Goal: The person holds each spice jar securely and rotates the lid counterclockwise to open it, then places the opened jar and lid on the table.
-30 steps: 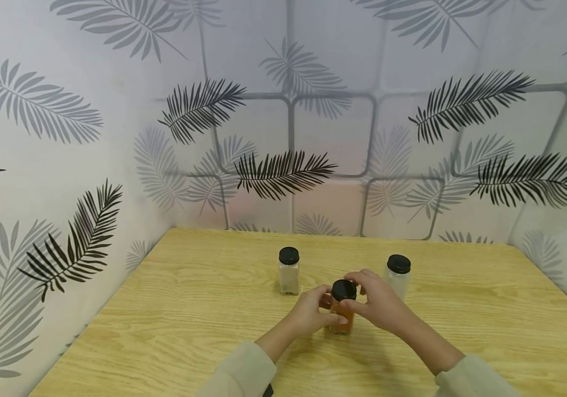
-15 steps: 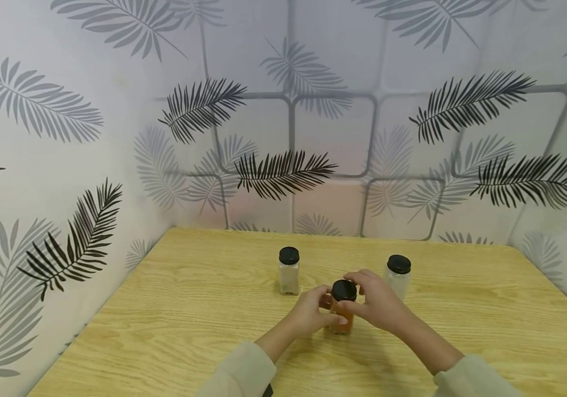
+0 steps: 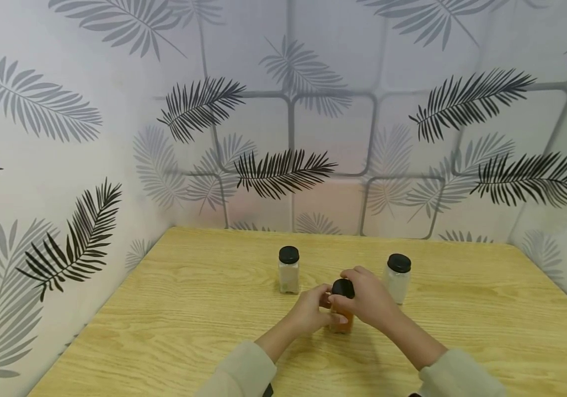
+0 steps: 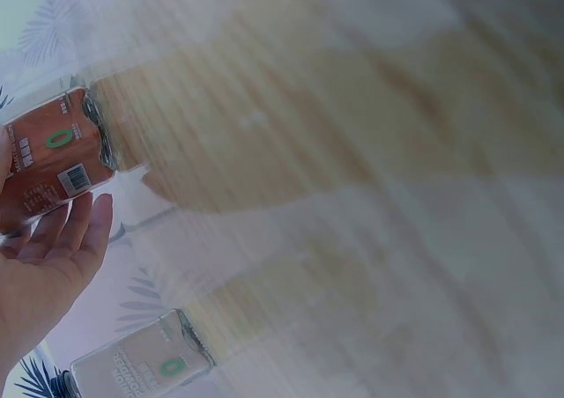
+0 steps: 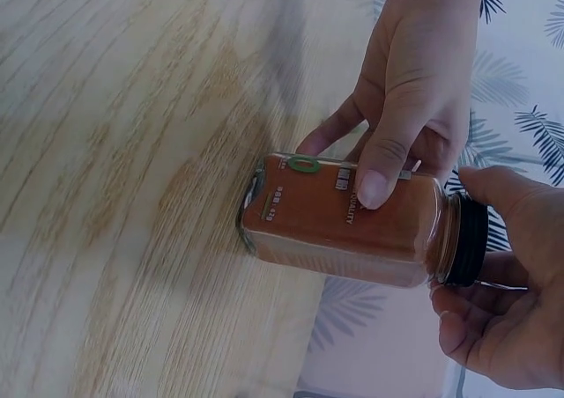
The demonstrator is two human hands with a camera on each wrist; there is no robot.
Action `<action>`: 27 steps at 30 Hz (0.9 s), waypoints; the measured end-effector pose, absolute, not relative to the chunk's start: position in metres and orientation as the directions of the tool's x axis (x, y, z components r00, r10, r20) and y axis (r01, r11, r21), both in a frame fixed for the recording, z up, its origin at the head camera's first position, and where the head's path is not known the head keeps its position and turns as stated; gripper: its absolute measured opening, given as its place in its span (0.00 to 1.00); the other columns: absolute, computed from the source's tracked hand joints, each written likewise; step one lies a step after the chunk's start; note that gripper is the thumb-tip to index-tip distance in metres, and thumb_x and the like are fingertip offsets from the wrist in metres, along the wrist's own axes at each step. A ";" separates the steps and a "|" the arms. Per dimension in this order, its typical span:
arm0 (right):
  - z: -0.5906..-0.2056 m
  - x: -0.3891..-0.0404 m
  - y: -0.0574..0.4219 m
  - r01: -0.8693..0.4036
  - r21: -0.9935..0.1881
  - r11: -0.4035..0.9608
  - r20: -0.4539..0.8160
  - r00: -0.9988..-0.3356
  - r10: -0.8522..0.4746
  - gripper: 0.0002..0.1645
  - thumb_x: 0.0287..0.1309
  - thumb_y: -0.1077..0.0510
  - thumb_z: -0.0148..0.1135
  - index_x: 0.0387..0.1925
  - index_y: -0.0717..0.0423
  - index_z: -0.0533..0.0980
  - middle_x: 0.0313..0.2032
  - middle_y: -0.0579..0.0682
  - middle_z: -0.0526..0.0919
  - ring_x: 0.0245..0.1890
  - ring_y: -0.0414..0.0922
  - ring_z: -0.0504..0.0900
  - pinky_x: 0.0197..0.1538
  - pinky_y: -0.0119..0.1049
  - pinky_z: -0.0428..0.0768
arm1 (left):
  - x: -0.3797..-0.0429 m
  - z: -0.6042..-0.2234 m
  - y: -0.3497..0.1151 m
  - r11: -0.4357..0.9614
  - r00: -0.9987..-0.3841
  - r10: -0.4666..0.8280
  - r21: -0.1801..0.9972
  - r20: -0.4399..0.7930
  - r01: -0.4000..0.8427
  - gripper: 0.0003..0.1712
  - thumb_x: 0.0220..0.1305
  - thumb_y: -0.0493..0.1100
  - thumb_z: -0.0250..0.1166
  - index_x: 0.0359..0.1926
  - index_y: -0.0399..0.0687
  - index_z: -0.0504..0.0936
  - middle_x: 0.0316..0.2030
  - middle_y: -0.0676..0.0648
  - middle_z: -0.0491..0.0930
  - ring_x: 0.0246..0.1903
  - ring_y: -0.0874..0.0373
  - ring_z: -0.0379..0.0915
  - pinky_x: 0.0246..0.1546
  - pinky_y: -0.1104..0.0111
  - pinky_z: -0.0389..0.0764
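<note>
A square clear spice jar (image 5: 352,239) of reddish-orange powder appears to stand upright on the surface (image 3: 204,286), about midway between its left and right edges and well out from the back edge. The left hand (image 3: 310,313) is partly closed round the jar's body, thumb across the printed side, fingers behind. The right hand (image 3: 372,299) is curled in to pinch the black lid (image 5: 468,239) by its rim.

Nearer the back edge stand two black-lidded jars with pale contents: the left pale jar (image 3: 289,278) and the right pale jar (image 3: 396,285).

The jar looks like glass, so probably stiff, smooth, a little slippery and breakable if knocked over, with modest weight from the powder. Its flat lower sides should give the steadiest hold; the lid's rim suits fingertips.
</note>
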State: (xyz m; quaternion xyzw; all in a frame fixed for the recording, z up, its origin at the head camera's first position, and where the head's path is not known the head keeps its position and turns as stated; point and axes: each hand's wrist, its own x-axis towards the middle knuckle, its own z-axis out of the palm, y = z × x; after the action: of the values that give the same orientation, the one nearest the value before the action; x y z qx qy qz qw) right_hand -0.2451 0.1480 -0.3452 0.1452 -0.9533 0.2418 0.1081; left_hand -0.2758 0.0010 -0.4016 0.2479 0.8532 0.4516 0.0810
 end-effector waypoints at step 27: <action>-0.343 -0.244 0.150 -0.371 -0.428 0.824 0.296 -0.919 -0.261 0.25 0.46 0.56 0.68 0.46 0.66 0.75 0.39 0.56 0.76 0.38 0.48 0.74 0.33 0.36 0.78 | -0.277 -0.402 0.001 0.463 -0.863 0.498 0.816 0.083 0.346 0.26 0.52 0.47 0.67 0.52 0.47 0.71 0.48 0.46 0.77 0.48 0.53 0.75 0.47 0.65 0.78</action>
State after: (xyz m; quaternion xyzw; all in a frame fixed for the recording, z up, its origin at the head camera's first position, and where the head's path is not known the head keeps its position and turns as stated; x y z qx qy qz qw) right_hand -0.2438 0.1498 -0.3432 0.1666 -0.9484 0.2452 0.1127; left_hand -0.2768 0.0013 -0.4015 0.2477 0.8513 0.4550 0.0836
